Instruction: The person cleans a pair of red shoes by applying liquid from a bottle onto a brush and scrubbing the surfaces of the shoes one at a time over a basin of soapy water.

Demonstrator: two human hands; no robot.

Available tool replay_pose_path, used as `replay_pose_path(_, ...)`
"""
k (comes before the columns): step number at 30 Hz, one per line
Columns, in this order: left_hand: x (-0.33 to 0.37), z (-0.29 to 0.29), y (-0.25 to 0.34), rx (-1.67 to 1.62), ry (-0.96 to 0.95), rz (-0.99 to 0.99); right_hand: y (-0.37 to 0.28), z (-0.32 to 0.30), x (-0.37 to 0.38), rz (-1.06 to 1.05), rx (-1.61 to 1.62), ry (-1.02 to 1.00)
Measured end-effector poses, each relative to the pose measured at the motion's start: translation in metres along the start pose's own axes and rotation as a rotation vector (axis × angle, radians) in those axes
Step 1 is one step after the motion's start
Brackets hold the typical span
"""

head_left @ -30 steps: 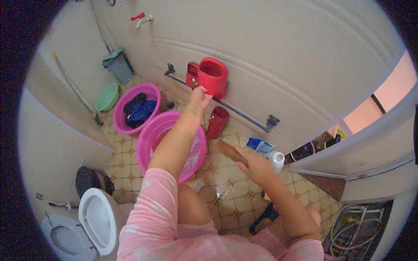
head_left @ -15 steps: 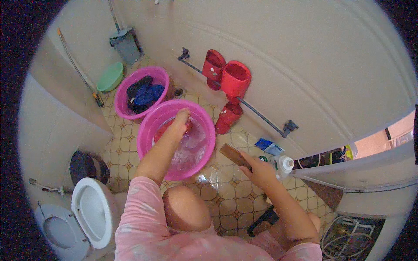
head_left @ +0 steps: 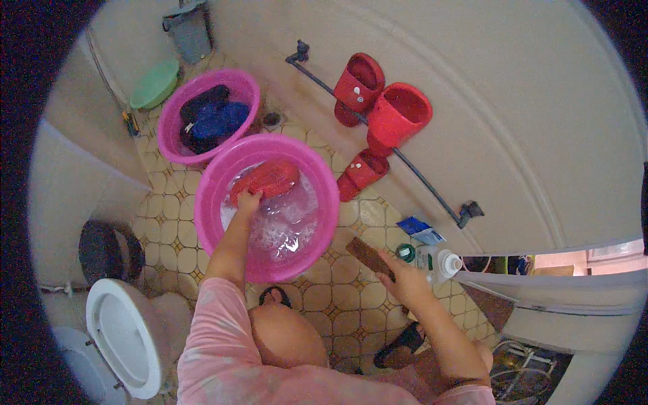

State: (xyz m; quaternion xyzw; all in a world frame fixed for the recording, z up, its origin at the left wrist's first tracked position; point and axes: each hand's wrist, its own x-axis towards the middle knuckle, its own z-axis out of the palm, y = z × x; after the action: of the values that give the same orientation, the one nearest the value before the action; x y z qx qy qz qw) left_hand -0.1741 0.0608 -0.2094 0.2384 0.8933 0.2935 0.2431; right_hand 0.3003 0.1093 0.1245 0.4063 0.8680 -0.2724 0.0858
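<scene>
A large pink basin [head_left: 204,214] of foamy water stands on the floor in front of me. Inside it, a red slipper [head_left: 273,177] lies at the far side of the water. My left hand [head_left: 250,201] grips the slipper's near left end, fingers closed over its edge. To the right of the basin, above the tiles, my right hand [head_left: 405,277] is wrapped round a brown wooden scrubbing brush [head_left: 368,258]. That brush is apart from the slipper. Beside this hand stand a white bottle [head_left: 448,263] and a small green-rimmed container [head_left: 405,253].
A second pink basin [head_left: 162,138] holds dark blue and black items. Red slippers [head_left: 399,116] hang on a wall rail [head_left: 428,182]; another red slipper [head_left: 362,173] leans below. A blue packet [head_left: 420,229] lies near the wall. At left are a toilet [head_left: 125,337] and a dark bin [head_left: 108,253].
My left hand has moved from the basin's far side back to the slipper's near end, uncovering more of it. The right hand keeps the brush, whose bristle side shows more. The view has shifted.
</scene>
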Motion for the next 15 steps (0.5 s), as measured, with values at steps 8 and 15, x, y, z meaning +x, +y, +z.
replay_pose_path(8,-0.049,0.005,0.073,0.332,0.006,0.143,0.011,0.011,0.002,0.035,-0.065,0.017)
replay_pose_path(15,-0.049,0.004,0.056,0.68,-0.185,0.229,0.016,0.019,0.008,0.042,-0.061,-0.016)
